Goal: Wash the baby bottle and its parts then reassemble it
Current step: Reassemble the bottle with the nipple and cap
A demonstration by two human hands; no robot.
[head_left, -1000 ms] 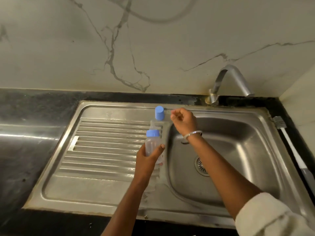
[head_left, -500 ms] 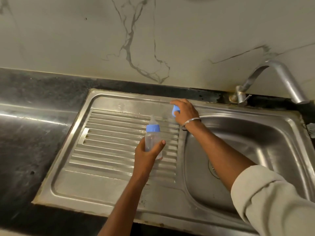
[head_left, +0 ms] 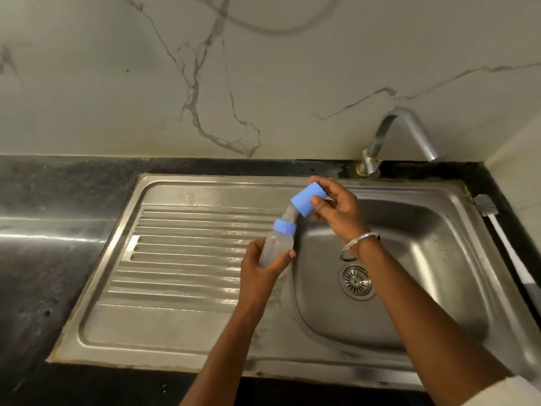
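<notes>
Sink (head_left: 175, 323) sits in black counter (head_left: 58, 200); left grip (head_left: 260, 268) clasps bottle (head_left: 276, 246), right grip (head_left: 336, 212) pinches blue cap (head_left: 307, 202).

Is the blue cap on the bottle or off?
Off. The right hand holds the blue cap tilted by the teat, which shows bare above the collar of the bottle.

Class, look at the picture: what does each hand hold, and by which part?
The left hand grips the baby bottle round its clear lower body. The right hand pinches the blue cap by its side wall.
</notes>
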